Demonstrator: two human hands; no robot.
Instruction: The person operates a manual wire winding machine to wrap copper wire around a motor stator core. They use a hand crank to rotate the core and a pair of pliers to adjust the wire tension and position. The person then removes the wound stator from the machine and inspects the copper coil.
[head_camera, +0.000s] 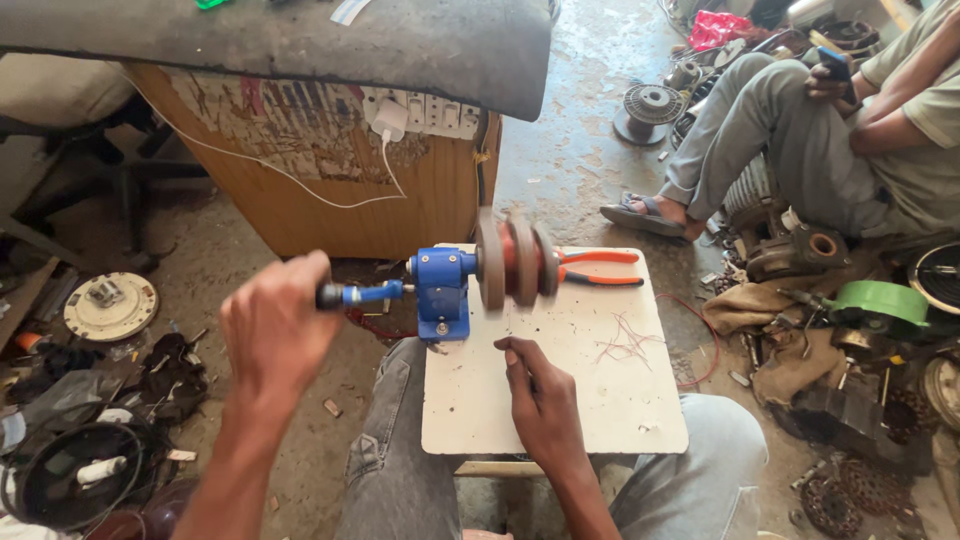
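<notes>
A blue hand-crank winding machine (442, 293) is bolted to the left edge of a small white board (600, 400) resting across my knees. My left hand (278, 330) is closed around the crank handle (362, 294). The spool (517, 262) on its shaft is blurred, with reddish copper wire between dark discs. My right hand (537, 395) hovers over the board just below the spool, fingers pinched together, seemingly on a thin wire that I cannot make out.
Orange-handled pliers (598, 268) lie behind the spool, and loose wire scraps (628, 345) lie on the board. A wooden cabinet (340, 190) with a socket strip stands ahead. Another person (860, 130) sits at the right holding a phone. Motor parts litter the floor on both sides.
</notes>
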